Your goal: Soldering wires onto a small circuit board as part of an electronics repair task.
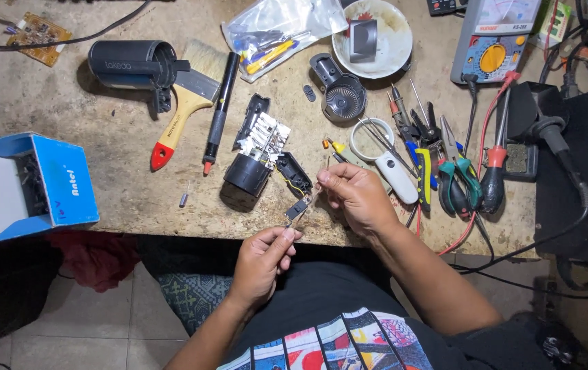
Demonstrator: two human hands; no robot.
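My left hand (263,257) pinches the lower end of thin metal tweezers (299,218) near the bench's front edge. The tweezer tips meet a small black part (299,207) with thin wires running from it. My right hand (357,196) pinches that part from above with thumb and fingers. Just behind lies an opened black device (256,161) with white and silver innards showing and its black shell halves spread apart.
A worn workbench (102,123) carries a paintbrush (183,109), a black pen-like tool (218,113), a black cylinder (129,65), a magnifier (386,161), pliers and screwdrivers (455,171), a multimeter (493,38), a white bowl (373,38) and a blue box (30,185).
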